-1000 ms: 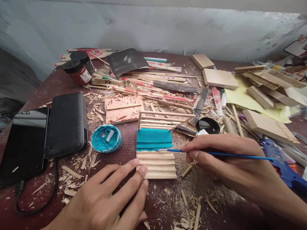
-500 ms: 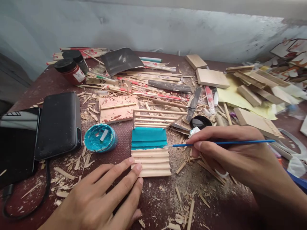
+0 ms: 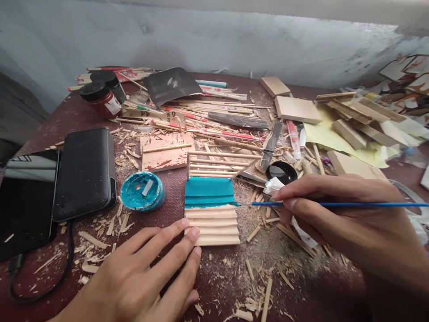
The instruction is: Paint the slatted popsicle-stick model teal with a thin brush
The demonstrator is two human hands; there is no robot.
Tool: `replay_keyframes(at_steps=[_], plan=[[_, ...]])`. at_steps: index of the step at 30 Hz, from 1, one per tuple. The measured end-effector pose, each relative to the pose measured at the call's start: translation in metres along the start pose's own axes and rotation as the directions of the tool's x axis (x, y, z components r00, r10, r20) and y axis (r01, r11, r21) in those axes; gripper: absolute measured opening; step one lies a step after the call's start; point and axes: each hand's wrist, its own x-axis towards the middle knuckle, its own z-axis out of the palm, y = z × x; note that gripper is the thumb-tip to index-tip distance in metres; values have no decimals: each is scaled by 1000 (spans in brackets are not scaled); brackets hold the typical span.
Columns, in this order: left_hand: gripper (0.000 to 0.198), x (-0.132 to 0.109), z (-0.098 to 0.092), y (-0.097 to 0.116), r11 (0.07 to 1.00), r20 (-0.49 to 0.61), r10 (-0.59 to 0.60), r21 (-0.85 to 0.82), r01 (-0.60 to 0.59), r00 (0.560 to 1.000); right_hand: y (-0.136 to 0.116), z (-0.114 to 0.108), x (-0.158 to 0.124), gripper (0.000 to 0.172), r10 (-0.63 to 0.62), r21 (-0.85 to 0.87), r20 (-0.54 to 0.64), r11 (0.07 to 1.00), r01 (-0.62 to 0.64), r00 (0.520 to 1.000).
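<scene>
A small wooden model staircase (image 3: 217,226) lies on the table, its upper steps painted teal and its lower ones bare wood. Thin wooden sticks form a railed frame (image 3: 221,161) at its far end. My left hand (image 3: 144,268) rests with fingers stretched out on the lower left edge of the steps. Pinched in my right hand (image 3: 338,219) is a thin blue paintbrush (image 3: 263,204), its teal tip at the right edge of the painted part. Crumpled white tissue (image 3: 274,184) shows beside the right fingertips; whether it is held is unclear.
An open pot of teal paint (image 3: 142,192) stands left of the model. Further left are a black power bank (image 3: 85,174) and a phone (image 3: 28,197). Behind lie wooden sticks (image 3: 221,107), sandpaper (image 3: 172,87) and a black lid (image 3: 281,171). Wood shavings (image 3: 92,240) litter the table.
My right hand has drawn the brush slightly rightward, its tip now just off the model's right edge. My left hand stays on the steps. The view has shifted slightly.
</scene>
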Motion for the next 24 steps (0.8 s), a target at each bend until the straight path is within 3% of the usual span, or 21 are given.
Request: replay_keyframes(at_steps=[4,10,20,24], plan=[[25,-1,2,0,1000,-5,-2,2,2,1000,-1,-3,-2,18,-55,50,-44,997,57,998],[25,1,2,2,1000,-1,-18,-5,18,1000,4,-6,6,15,-344,-127,125,925,359,931],[27,0,1,4,1000,0,-24,-6,24,1000,11,-13,14,20,-271,-208,212,926,315,939],[28,1,1,5,1000,-6,-7,16,7,1000,9,-24,13,20,-263,-89,152,956,278,953]])
